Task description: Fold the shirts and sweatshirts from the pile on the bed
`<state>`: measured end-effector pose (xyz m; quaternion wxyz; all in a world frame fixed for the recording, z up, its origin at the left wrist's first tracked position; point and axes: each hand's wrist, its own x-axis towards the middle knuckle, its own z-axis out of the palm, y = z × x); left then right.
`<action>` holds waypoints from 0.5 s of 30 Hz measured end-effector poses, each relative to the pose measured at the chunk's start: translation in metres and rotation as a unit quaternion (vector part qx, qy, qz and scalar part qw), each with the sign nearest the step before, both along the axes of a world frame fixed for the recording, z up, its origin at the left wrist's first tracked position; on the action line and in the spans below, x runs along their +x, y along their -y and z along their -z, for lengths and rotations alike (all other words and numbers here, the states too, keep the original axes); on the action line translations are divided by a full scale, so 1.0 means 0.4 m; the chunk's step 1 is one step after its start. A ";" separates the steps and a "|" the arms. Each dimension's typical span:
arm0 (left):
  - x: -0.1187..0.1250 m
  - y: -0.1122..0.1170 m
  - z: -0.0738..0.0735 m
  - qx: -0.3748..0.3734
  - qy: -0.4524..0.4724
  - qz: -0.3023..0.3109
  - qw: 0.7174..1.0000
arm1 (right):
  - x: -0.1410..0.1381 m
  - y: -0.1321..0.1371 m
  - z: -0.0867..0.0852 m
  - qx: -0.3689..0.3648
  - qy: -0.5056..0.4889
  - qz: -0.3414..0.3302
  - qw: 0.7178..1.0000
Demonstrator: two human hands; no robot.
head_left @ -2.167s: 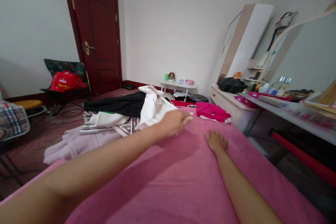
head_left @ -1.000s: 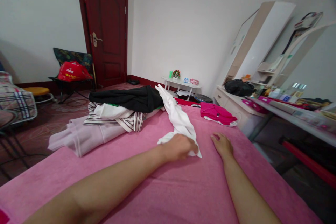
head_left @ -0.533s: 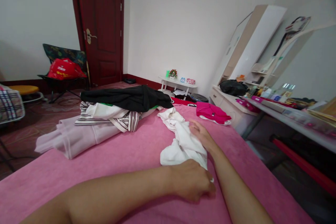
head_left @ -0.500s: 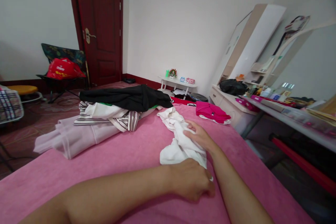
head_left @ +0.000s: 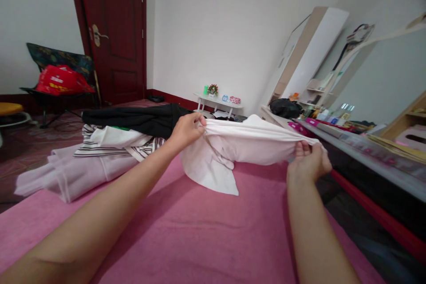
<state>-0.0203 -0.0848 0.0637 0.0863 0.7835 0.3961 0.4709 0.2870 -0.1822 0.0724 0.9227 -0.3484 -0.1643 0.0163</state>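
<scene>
A white garment (head_left: 259, 142), its exact kind hard to make out, is stretched sideways in the air above the pink bedspread (head_left: 213, 230). My left hand (head_left: 190, 132) pinches one end of it, fingers closed on the cloth. At the other end my right hand (head_left: 309, 159) grips the fabric, with the fingers curled round its edge. A loose corner of the garment droops below my left hand, close to the bedspread. Left of my left hand lies a heap with a black garment (head_left: 133, 120), a striped garment (head_left: 103, 147) and a pale sheer cloth (head_left: 86, 175).
On the right stands a table (head_left: 353, 151) covered with cosmetics, beside a mirror (head_left: 392, 75). A low white table (head_left: 216, 101) is against the far wall. A folding chair holding a red bag (head_left: 63, 80) stands at the left, near the dark red door (head_left: 113, 31).
The white garment has been lifted off the bedspread and pulled out wide. My hands have moved apart, left hand up and leftward, right hand to the right. The folded pink garment is now hidden.
</scene>
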 end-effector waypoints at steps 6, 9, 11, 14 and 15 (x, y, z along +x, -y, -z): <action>-0.035 -0.020 0.001 0.029 0.070 -0.053 0.996 | -0.084 0.009 -0.038 -0.036 0.120 -0.010 0.992; -0.017 -0.012 0.011 0.010 0.081 0.019 0.996 | -0.092 0.007 -0.029 -0.190 0.206 -0.059 0.958; 0.001 -0.004 0.017 0.008 0.061 0.083 0.995 | -0.094 0.000 -0.004 -0.294 0.309 -0.112 0.897; 0.024 0.010 0.025 0.042 0.008 0.114 0.993 | -0.099 -0.017 0.058 -0.408 0.487 -0.187 0.749; 0.028 0.013 0.027 0.055 -0.002 0.109 0.993 | -0.100 -0.023 0.080 -0.448 0.531 -0.213 0.687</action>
